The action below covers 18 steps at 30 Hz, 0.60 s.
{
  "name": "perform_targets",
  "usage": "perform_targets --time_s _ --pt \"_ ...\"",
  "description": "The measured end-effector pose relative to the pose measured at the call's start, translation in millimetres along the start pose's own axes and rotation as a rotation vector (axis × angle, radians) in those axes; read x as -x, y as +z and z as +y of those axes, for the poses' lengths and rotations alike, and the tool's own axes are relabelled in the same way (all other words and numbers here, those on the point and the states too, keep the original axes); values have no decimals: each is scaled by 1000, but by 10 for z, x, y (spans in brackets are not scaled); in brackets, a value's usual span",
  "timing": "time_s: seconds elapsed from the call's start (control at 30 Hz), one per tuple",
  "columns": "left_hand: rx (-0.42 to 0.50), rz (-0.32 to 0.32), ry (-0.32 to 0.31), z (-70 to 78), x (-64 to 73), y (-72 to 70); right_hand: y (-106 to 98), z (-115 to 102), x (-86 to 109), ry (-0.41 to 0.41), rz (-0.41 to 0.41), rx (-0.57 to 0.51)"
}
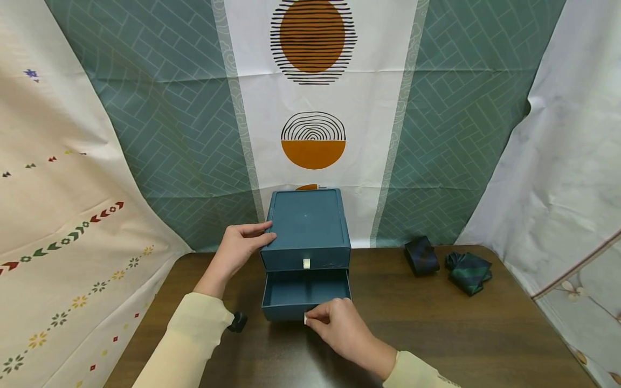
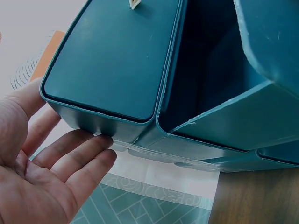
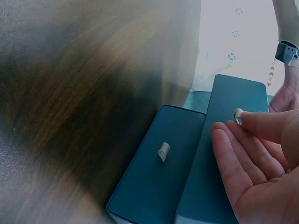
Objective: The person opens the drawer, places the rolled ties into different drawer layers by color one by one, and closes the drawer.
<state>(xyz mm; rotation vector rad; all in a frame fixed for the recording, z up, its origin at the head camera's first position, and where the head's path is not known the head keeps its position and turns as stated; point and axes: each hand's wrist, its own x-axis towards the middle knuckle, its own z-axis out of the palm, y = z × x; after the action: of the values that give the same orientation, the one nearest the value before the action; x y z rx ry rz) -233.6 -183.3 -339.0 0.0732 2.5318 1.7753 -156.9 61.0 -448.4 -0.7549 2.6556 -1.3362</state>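
Observation:
A teal two-drawer box (image 1: 306,221) stands against the hanging cloth. Its lower drawer (image 1: 281,312) is pulled out, and the bare inside shows from above. With thumb and fingers my right hand (image 1: 342,330) pinches the small pale knob (image 3: 238,115) on that drawer's front. The upper drawer (image 1: 283,260) is closed, with its own knob (image 1: 306,263) free. My left hand (image 1: 236,249) touches the box's left side near the top edge; in the left wrist view its fingers (image 2: 88,156) reach along that side, fairly straight.
On the table's right side lie a rolled dark blue cloth (image 1: 422,255) and a folded green plaid cloth (image 1: 469,272). The brown wooden table (image 1: 412,323) extends around the box. Patterned cloths (image 1: 184,134) hang behind and at both sides.

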Motion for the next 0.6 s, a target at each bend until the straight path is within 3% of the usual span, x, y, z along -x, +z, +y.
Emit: perform_targets --time_s 0.6 --pt "-5 7 14 -22 -12 -3 17 -24 61 8 -11 -1"
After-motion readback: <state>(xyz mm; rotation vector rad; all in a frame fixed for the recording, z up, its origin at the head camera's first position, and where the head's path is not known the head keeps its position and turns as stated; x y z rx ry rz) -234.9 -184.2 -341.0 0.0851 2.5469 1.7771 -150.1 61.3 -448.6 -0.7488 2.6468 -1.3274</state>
